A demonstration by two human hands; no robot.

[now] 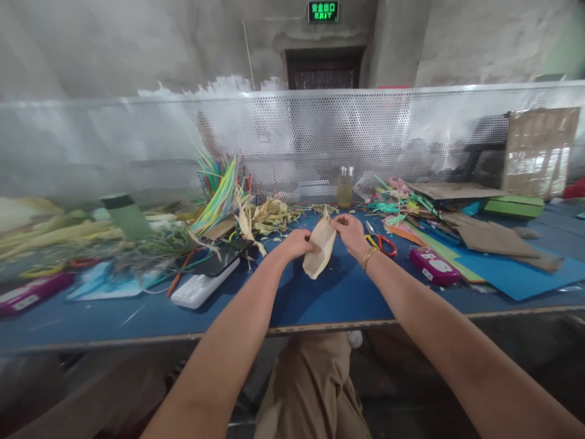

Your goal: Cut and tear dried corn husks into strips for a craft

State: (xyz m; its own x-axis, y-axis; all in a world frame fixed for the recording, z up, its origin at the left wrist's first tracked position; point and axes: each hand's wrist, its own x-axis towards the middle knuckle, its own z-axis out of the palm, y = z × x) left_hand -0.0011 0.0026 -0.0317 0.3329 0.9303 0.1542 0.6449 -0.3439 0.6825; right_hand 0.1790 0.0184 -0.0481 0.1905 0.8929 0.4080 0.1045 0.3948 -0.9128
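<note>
Reaching inward over a table [315, 311]; left hand [298, 242] lower, right hand [350, 231] higher — both pinching one pale husk [322, 247]

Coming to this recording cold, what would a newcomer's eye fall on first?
Probably the pale husk, held between the left hand and the right hand above the blue table. Next might come the bunch of colourful strips sticking up farther back on the left, and the lit green exit sign at the top, above the dark doorway.
</note>
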